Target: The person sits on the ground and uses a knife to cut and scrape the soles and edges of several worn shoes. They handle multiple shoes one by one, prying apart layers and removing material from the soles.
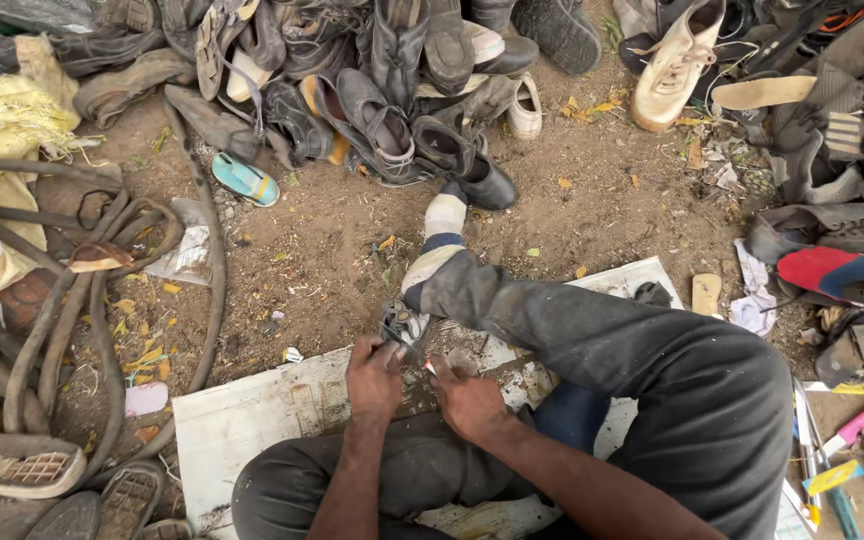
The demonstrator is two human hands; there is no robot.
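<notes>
I sit on a white board (252, 420) laid on bare dirt, one leg in dark trousers stretched forward with a striped sock (438, 240) on the foot. My left hand (374, 378) is closed around a small dark metal tool (399, 333) held over the board. My right hand (465, 392) is right beside it, fingers curled onto a small piece that I cannot make out. The two hands almost touch, just in front of my knee.
A heap of worn dark shoes and boots (382, 80) lies ahead. A cream sneaker (674, 65) and more footwear sit at the right. Rubber hoses (102, 290) curl at the left, shoe soles (22, 468) at bottom left. Small tools (832, 450) lie at the right.
</notes>
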